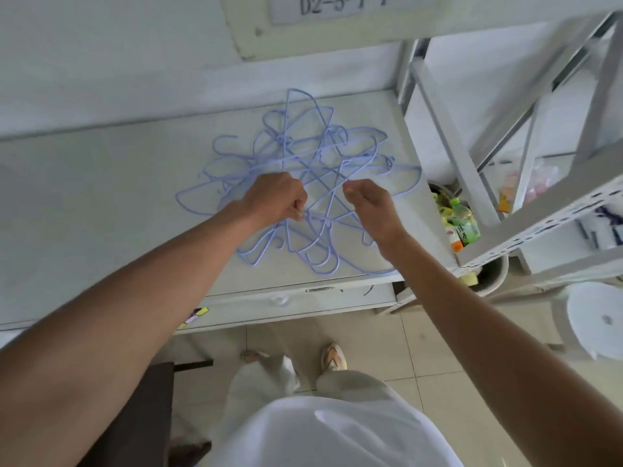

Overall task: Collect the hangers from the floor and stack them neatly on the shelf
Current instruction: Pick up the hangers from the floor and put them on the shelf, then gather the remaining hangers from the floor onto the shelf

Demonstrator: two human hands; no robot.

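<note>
Several light blue wire hangers (313, 153) lie in a tangled heap on the white shelf top (101, 203). My left hand (276, 198) is over the near middle of the heap, fingers closed around a hanger wire. My right hand (367, 203) hovers just to its right, thumb and fingers pinched on another hanger wire. Parts of the heap are hidden under both hands. The heap reaches close to the shelf's front and right edges.
A waste bin (488, 278) with a green bottle (467, 220) and wrappers stands right of the shelf. A white metal rack frame (526, 227) rises at the right. A white stool (596, 321) sits on the tiled floor. A dark chair (151, 399) is at lower left.
</note>
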